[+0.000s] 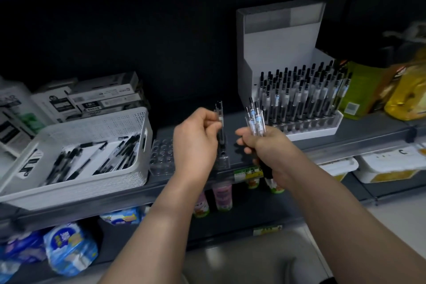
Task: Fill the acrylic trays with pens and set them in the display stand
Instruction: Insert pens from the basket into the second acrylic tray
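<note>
My left hand (196,138) pinches a single black pen (220,122) upright, its lower end standing in a clear acrylic tray (161,157) that lies on the grey shelf between my hands and the basket. My right hand (265,145) grips a bundle of pens (254,117), tips fanned upward. To the right stands the white display stand (276,57), its front rows packed with upright pens (304,99). A white perforated basket (96,163) at the left holds several loose pens.
Boxes of pens (101,97) are stacked behind the basket. Yellow and green bottles (405,94) stand right of the stand. The shelf edge (345,147) carries a price label. Below it are small bottles (222,196) and blue packs (69,249).
</note>
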